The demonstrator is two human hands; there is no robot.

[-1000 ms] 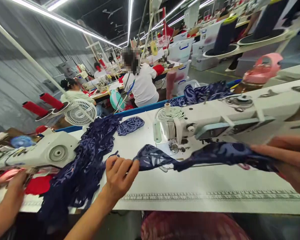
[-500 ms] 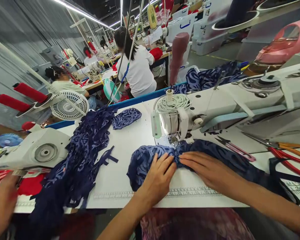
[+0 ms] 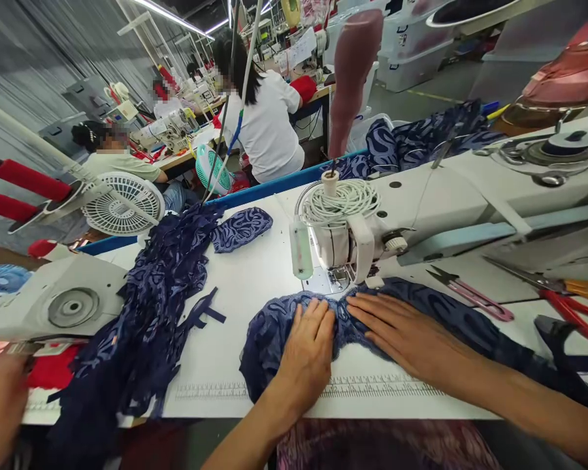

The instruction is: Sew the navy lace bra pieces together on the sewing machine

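navy lace (image 3: 269,333) lies under the left hand (image 3: 308,356) and right hand (image 3: 406,336), both flat, gripping nothing; so near the presser foot (image 3: 342,281), a slip could catch them.

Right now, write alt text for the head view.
The left hand and right hand press navy lace flat on a white table, just before a sewing machine. A lace pile lies to the left, scissors to the right; other people sew behind.
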